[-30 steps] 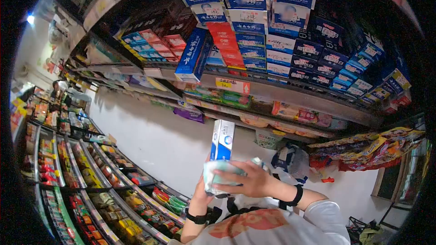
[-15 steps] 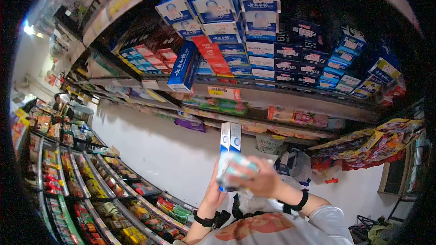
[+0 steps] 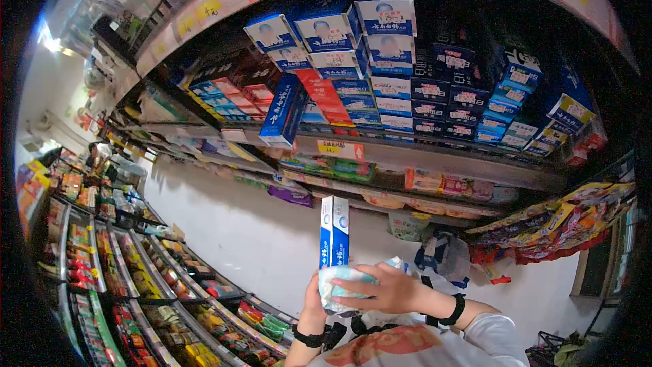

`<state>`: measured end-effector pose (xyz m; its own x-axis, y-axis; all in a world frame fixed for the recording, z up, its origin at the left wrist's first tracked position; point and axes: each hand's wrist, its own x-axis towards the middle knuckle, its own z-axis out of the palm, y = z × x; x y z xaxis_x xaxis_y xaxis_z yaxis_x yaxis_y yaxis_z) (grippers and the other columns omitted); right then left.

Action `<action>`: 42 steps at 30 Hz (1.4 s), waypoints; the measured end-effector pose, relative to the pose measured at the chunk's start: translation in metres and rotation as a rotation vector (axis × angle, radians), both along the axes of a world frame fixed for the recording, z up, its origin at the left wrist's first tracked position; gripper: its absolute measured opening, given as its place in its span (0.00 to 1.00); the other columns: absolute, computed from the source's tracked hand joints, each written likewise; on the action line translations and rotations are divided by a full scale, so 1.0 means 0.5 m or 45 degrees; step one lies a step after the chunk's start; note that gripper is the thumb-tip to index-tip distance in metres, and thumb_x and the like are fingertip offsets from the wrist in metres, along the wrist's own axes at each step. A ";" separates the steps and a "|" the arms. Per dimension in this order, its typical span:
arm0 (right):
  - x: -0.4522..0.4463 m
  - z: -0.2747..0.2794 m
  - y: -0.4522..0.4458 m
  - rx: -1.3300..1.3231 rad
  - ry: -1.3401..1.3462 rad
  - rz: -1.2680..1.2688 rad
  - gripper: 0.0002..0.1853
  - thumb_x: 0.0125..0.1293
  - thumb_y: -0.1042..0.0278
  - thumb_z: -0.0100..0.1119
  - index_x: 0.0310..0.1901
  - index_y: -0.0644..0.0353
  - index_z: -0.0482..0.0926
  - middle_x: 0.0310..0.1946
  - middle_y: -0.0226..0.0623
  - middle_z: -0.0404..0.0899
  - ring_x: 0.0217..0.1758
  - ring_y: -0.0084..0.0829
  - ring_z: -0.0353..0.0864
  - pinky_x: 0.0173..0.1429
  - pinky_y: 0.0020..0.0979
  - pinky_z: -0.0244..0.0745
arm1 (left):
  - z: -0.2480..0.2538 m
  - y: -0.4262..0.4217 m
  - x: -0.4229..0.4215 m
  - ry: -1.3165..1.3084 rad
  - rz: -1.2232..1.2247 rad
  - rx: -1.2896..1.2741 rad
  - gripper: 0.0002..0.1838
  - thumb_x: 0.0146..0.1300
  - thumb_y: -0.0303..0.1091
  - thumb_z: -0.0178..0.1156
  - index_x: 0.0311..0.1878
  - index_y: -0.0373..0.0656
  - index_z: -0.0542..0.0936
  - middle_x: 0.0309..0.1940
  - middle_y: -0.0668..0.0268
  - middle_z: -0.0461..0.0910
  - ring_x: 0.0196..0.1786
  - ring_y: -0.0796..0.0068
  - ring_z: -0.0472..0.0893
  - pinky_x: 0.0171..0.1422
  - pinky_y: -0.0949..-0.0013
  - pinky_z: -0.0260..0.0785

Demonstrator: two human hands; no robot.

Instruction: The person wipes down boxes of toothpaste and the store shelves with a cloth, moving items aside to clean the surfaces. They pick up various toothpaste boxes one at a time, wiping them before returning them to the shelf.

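Observation:
A blue-and-white toothpaste box (image 3: 335, 234) stands almost upright in front of me, its white end on top. My left hand (image 3: 313, 307) is closed around its lower part, with the fingers mostly hidden. My right hand (image 3: 388, 290) is closed on a crumpled white and pale-green cloth (image 3: 346, 281). The cloth lies against the front of the box and covers its lower part. Both wrists wear black bands.
Above the hands, a shelf (image 3: 435, 156) carries stacked toothpaste boxes (image 3: 390, 47), and one blue box (image 3: 282, 112) juts past its edge. Racks of packaged goods (image 3: 197, 306) run along the left. Bagged snacks (image 3: 564, 221) hang at the right.
The cloth and my right hand have moved down along the box, uncovering more of its blue face. The box has shifted slightly left and down. The shelf sits lower in view.

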<state>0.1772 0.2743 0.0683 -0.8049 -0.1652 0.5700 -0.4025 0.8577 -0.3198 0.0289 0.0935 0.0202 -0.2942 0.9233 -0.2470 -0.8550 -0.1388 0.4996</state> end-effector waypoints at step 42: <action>-0.135 -0.061 0.094 -0.252 -0.103 -0.500 0.38 0.50 0.76 0.54 0.65 0.33 0.71 0.70 0.25 0.65 0.59 0.47 0.70 0.62 0.44 0.71 | 0.045 0.000 0.023 0.157 0.211 -0.321 0.34 0.67 0.38 0.58 0.73 0.45 0.57 0.60 0.58 0.73 0.56 0.62 0.78 0.61 0.54 0.73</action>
<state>0.1098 0.3215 0.0378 -0.8282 0.2679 0.4922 -0.0252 0.8597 -0.5102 0.0404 0.0936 0.0428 -0.4775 0.7743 -0.4154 -0.7622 -0.1298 0.6343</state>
